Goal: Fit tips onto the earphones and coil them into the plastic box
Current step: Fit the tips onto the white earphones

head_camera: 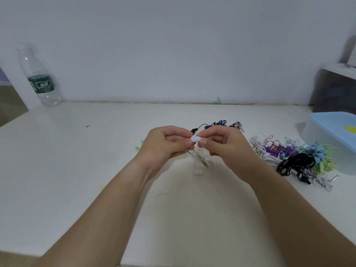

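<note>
Above the middle of the white table, my left hand [169,143] and my right hand [221,145] meet. Both pinch one small white earbud [195,139] between thumb and fingertips. Whether a tip is on it I cannot tell. Its white cable [202,160] hangs in a loose bundle below the hands, ending near a small white piece [198,172] on the table. A pile of tangled earphones [296,158] in white, purple, black, blue and green lies to the right. The plastic box [331,139], translucent with a light blue lid, stands at the right edge.
A plastic water bottle [41,78] with a green label stands at the back left against the wall. Dark blue and striped earphones [223,124] lie just behind my hands. Small green bits [137,148] lie left of my left hand. A dark shelf [335,87] rises at the far right.
</note>
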